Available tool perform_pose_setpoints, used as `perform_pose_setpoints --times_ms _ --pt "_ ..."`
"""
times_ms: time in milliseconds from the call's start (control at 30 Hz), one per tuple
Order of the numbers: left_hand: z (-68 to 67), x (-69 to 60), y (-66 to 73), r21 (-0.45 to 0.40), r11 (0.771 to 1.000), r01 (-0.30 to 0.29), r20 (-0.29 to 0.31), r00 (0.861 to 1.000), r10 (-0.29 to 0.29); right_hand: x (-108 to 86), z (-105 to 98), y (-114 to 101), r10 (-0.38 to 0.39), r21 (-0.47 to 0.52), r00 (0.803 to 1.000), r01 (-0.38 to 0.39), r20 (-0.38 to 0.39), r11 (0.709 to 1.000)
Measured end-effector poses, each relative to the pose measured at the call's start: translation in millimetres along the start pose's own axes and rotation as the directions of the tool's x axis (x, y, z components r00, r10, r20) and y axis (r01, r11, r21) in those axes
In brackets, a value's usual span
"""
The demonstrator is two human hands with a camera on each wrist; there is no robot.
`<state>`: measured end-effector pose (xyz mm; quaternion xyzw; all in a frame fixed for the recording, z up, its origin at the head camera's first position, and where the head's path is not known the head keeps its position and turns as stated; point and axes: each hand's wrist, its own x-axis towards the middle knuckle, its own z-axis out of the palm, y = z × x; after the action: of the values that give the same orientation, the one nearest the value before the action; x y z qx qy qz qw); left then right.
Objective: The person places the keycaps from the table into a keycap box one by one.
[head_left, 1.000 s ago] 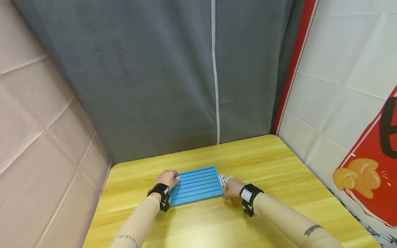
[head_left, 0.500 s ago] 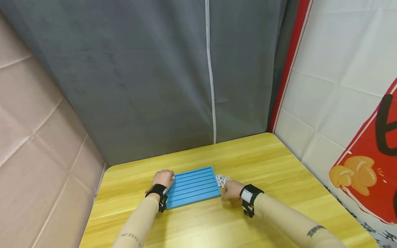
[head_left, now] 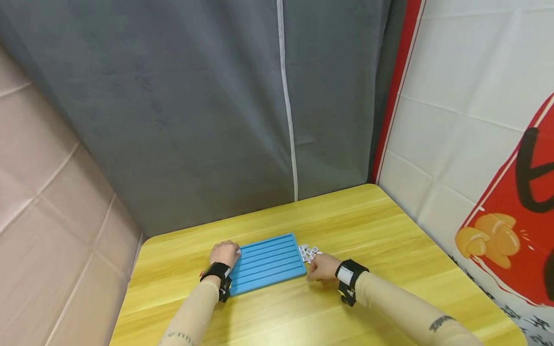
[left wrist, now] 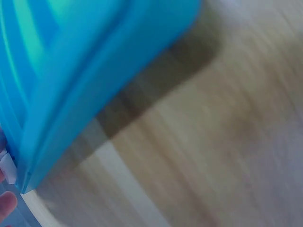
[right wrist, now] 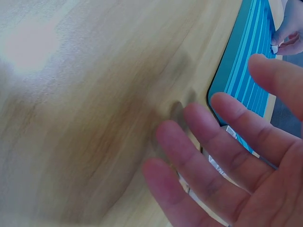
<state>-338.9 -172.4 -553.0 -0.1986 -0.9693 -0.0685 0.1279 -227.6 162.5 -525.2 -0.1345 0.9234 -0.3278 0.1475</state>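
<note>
A blue ridged tray (head_left: 267,263) lies on the table between my hands. At its far left corner, my left hand (head_left: 223,253) pinches a small white tile (left wrist: 7,168) between thumb and fingers, seen at the tray's edge in the left wrist view. Beside the tray's right edge, my right hand (head_left: 323,267) hovers low with its fingers loosely extended and holds nothing. Several white printed tiles (head_left: 308,253) lie in a loose heap just beyond it, against the tray's right side. The right wrist view has these tiles partly hidden behind my fingers (right wrist: 189,156).
The yellow wood-grain table (head_left: 259,317) reaches back to a grey curtain (head_left: 207,120). A pink cloth wall (head_left: 56,202) stands at the left, and a white wall with a red printed panel (head_left: 519,240) at the right.
The head view has swung slightly to the right, so the tray and table sit further left. Both hands stay near the same spots, with the left still pinching the tile.
</note>
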Motion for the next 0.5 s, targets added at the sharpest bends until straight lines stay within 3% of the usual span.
perform_pose_setpoints --times_ms 200,500 --pt "1.4 -5.1 -2.5 0.009 1.000 0.005 -0.019 1.000 -0.004 0.8 2.7 2.4 0.011 0.004 1.000 -0.011 0.012 1.000" --pt "-1.9 -3.3 2.6 0.021 1.000 0.008 -0.001 1.000 -0.008 2.2 6.1 9.0 0.026 0.038 1.000 -0.026 0.000 0.999"
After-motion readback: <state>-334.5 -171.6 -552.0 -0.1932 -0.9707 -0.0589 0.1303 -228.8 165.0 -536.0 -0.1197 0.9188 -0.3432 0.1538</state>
